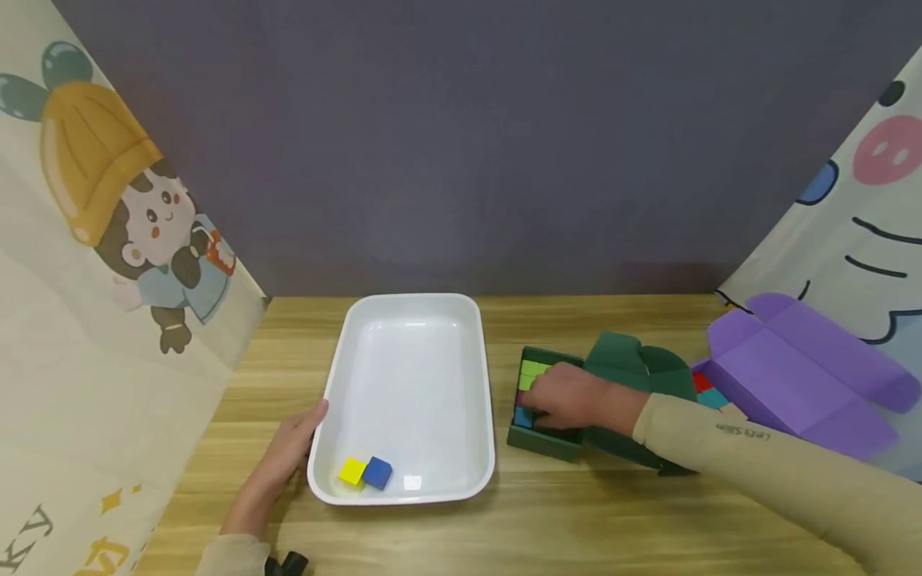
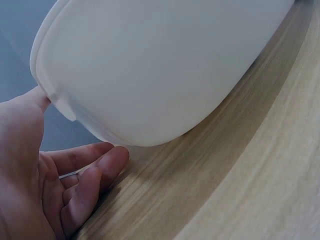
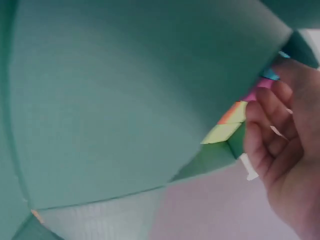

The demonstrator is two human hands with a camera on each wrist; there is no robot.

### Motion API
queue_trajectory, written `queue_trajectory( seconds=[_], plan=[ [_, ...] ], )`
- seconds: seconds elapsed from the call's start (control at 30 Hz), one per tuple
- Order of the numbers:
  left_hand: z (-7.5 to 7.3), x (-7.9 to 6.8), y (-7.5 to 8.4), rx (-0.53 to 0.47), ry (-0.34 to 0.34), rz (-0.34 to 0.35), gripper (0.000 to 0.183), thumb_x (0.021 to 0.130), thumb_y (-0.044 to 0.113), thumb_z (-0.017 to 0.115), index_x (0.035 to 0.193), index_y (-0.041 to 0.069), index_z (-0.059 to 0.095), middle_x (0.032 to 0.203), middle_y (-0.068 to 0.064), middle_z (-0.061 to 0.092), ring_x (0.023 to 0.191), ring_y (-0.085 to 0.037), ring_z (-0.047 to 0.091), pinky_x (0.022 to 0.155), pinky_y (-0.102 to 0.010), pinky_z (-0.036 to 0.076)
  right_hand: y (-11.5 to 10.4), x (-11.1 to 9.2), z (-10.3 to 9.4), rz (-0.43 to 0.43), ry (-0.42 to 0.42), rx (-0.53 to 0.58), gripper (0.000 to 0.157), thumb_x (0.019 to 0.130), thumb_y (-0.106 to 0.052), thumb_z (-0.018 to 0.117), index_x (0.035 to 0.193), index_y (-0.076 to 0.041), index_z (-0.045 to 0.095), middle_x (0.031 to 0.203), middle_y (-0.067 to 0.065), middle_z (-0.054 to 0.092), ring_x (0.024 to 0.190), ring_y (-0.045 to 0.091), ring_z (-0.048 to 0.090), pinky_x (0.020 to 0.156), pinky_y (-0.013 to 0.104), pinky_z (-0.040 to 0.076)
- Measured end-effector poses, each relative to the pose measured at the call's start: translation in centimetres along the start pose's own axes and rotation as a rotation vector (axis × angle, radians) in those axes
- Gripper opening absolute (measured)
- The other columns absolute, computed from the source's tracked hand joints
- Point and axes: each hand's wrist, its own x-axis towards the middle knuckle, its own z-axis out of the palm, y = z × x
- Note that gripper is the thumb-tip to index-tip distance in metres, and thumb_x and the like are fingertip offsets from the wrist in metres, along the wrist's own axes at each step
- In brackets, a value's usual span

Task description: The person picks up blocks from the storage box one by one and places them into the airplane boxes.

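Observation:
My left hand [image 1: 288, 448] holds the left rim of a white tray [image 1: 414, 384]. In the left wrist view its thumb meets the rim and the curled fingers [image 2: 112, 162] touch the tray's underside. A yellow cube [image 1: 352, 472] and a dark blue cube [image 1: 378, 473] lie side by side in the tray's near left corner. My right hand [image 1: 565, 396] reaches into a green box [image 1: 545, 442] holding light green blocks [image 1: 534, 370], a magenta block [image 3: 260, 87] and a blue block [image 1: 523, 417]. Its fingers bend down over the magenta and blue blocks; whether they grip one is hidden.
The green box's lid [image 1: 623, 360] lies folded out to the right, under my right forearm. Farther right stands an opened purple box [image 1: 785, 376], with red and teal blocks [image 1: 709, 394] inside. A dark grey wall [image 1: 461, 144] borders the wooden table [image 1: 598, 512] at the back.

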Motion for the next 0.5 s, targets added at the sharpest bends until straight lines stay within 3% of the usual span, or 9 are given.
queue_trajectory(
  seconds=[0.2, 0.33, 0.5],
  plan=[
    [0.1, -0.1, 0.2, 0.007, 0.005, -0.006, 0.074, 0.100, 0.057, 0.040, 0.132, -0.009, 0.053, 0.112, -0.019, 0.067, 0.087, -0.020, 0.065, 0.070, -0.032, 0.055, -0.3, 0.2, -1.1, 0.016, 0.020, 0.073, 0.029, 0.086, -0.018, 0.074, 0.072, -0.023, 0.049, 0.056, -0.013, 0.038, 0.050, 0.005, 0.035, 0.049, 0.025, 0.032],
    [0.0, -0.2, 0.2, 0.012, -0.002, -0.008, 0.073, 0.101, 0.054, 0.039, 0.133, -0.010, 0.051, 0.110, -0.019, 0.068, 0.084, -0.020, 0.065, 0.067, -0.033, 0.055, -1.2, 0.3, -2.2, 0.020, 0.020, 0.099, 0.029, 0.089, -0.017, 0.071, 0.072, -0.023, 0.048, 0.058, -0.012, 0.036, 0.051, 0.006, 0.032, 0.050, 0.026, 0.029],
    [-0.1, -0.1, 0.1, 0.013, -0.003, -0.020, 0.076, 0.099, 0.058, 0.040, 0.133, -0.009, 0.052, 0.109, -0.018, 0.068, 0.084, -0.021, 0.065, 0.067, -0.034, 0.056, -2.7, 0.3, -3.5, 0.015, 0.084, 0.137, 0.031, 0.091, -0.017, 0.068, 0.069, -0.023, 0.046, 0.058, -0.013, 0.037, 0.051, 0.004, 0.031, 0.049, 0.024, 0.029]
  ],
)
